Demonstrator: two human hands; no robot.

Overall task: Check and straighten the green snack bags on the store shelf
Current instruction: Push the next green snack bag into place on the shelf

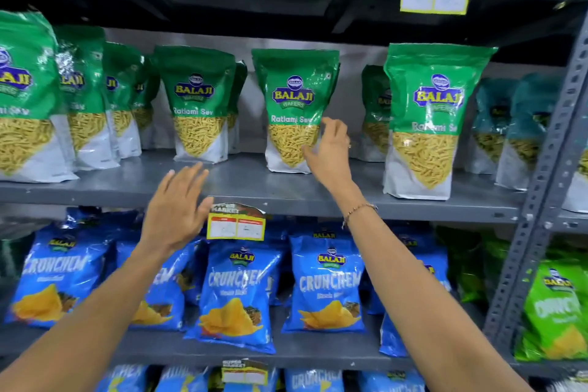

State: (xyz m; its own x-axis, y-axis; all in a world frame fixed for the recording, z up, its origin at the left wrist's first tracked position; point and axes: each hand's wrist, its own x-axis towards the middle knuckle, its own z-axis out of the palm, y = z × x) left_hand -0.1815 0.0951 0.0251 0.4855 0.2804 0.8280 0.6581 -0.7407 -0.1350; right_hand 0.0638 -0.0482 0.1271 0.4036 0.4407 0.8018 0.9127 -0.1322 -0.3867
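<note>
- Green snack bag (294, 108), frame centre, stood upright on grey shelf (254, 188).
- Right hand (329, 149): spread, empty, touching its edge; a shove could topple it.
- Left hand (176, 204): spread, empty.

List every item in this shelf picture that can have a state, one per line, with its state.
Left hand: open, fingers spread, touching nothing.
Right hand: open, fingertips at the middle green bag's lower right edge.
Middle green bag: upright, facing front.
Right green bag: upright, nearer the shelf edge.
Left-centre green bag: upright, set back.
Blue bags: leaning, lower shelf.
Price tag: clipped on, tilted.
</note>
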